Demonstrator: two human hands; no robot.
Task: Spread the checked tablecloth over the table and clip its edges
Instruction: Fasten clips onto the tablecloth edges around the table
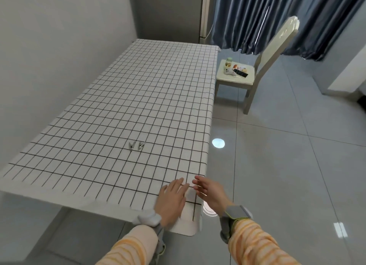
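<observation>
Both hands are at the counter's near right corner, fingers spread wide and holding nothing: the left hand lies flat on the checked tablecloth, the right hand hovers just beside the corner. The cloth covers the counter; two metal clips lie on it mid-way, a chair beyond

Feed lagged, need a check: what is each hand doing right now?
Left hand: open, flat on the tablecloth corner, holding nothing.
Right hand: open, empty, beside that corner.
</observation>
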